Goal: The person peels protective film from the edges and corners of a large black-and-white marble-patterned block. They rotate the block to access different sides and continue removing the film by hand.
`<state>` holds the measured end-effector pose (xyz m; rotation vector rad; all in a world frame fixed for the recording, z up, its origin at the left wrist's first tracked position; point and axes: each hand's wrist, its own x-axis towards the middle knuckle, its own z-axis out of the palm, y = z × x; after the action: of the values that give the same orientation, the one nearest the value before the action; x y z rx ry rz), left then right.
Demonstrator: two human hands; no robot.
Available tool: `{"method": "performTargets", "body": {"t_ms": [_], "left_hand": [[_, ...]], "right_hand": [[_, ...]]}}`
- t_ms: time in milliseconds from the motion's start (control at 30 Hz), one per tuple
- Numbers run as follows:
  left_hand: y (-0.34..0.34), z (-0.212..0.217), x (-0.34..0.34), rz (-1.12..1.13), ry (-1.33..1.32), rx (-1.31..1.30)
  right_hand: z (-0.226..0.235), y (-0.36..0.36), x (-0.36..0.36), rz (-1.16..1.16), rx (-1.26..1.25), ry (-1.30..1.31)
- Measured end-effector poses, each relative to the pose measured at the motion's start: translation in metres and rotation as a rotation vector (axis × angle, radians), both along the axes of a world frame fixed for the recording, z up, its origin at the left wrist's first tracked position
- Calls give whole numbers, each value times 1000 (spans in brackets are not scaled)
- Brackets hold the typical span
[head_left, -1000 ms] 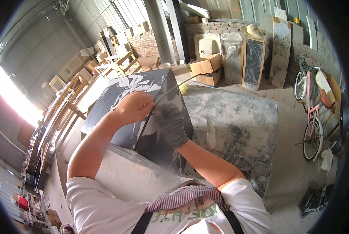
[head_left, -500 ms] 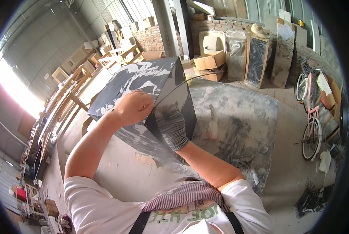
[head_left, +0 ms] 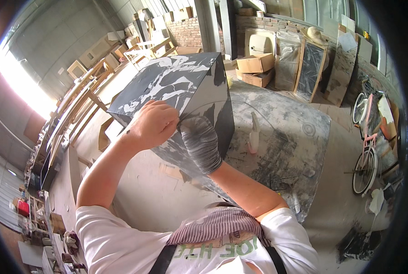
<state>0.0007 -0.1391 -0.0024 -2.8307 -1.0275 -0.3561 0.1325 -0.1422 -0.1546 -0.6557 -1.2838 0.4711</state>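
Note:
A large box-shaped piece [head_left: 167, 82], patched dark grey and pale, stands before me with one edge towards me. My bare left hand [head_left: 154, 119] is closed in a fist by its near top corner. Beside it my right hand [head_left: 199, 139], in a grey striped knit glove, is bent with its fingers curled inward. A thin dark cord [head_left: 217, 101] runs from between the hands and arcs off to the right. Its near end is hidden, and I cannot tell which hand holds it. The glove and fist cover whatever else they grip.
A dusty, stained board [head_left: 286, 118] lies right of the box, with a pale bottle [head_left: 253, 139] on it. Behind are cardboard boxes [head_left: 255, 64] and a framed panel [head_left: 311, 68]. A pink bicycle [head_left: 367, 137] stands at right, wooden racks [head_left: 83, 102] at left.
The view has shifted, so the surroundings sit a little farther right. The cord now sags in a lower, rounder arc over the board. Both hands remain closed at the box's corner.

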Motion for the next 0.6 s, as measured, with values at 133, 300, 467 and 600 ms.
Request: {"method": "performTargets", "body": {"t_ms": [133,300,467,600], "left_hand": [[-11,-3,1,23,2,53],[-27,1,6,221,52,54],[-29,-7,5,211,-55,73],[-34,-7,7,203,0,125]], "right_hand": [[-2,6,3,-43,83,-73],[0,14,15,-75,220,-185],[4,22,18,96,275,-60],[5,26,20,54,349,-91]]}}
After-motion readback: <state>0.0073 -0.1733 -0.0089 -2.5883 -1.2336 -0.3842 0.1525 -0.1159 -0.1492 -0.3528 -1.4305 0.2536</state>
